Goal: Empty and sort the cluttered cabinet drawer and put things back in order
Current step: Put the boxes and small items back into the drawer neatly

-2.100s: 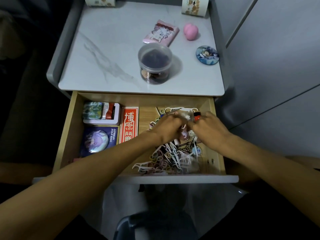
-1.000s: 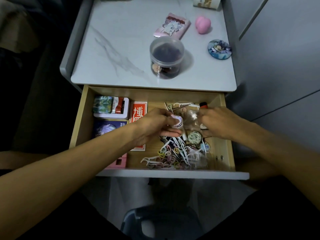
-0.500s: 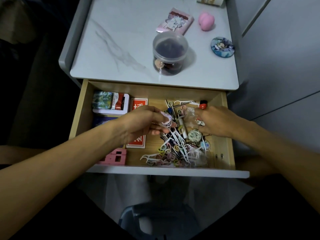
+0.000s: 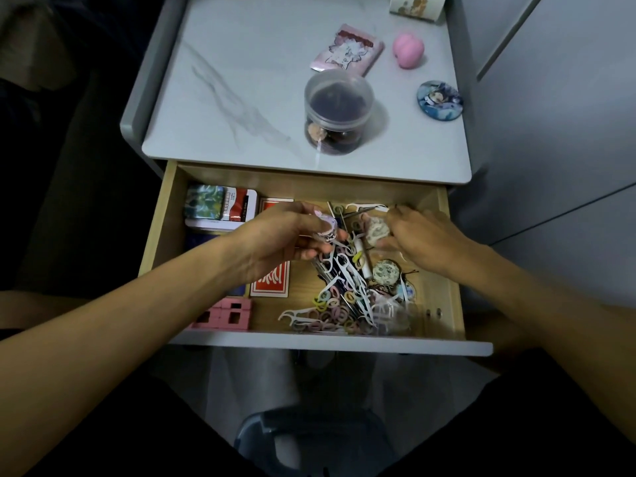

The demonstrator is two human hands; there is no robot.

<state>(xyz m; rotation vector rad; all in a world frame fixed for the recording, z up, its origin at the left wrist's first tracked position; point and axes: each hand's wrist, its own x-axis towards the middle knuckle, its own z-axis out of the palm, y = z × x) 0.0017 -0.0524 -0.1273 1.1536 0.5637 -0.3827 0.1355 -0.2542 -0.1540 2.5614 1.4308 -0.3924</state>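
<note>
The wooden drawer (image 4: 444,270) stands pulled out below the marble cabinet top (image 4: 241,63). Both hands are over its middle. My left hand (image 4: 285,239) pinches a small pale pink-and-white trinket (image 4: 327,228). My right hand (image 4: 423,235) holds a small round patterned badge (image 4: 377,230) at its fingertips. Under them lies a tangle of floss picks and pastel hair ties (image 4: 340,301), with another round badge (image 4: 385,271) in it. A red card box (image 4: 272,282) shows beneath my left wrist.
In the drawer's left part sit a tin box (image 4: 222,210) and pink blocks (image 4: 227,316). On the top stand a clear lidded jar (image 4: 337,111), a pink packet (image 4: 347,51), a pink ball (image 4: 408,49) and a blue round badge (image 4: 439,98). A stool (image 4: 309,438) is below.
My hands have drawn apart, the left carrying the small trinket leftward. My right hand has picked a round badge out of the clutter. The view shifted slightly.
</note>
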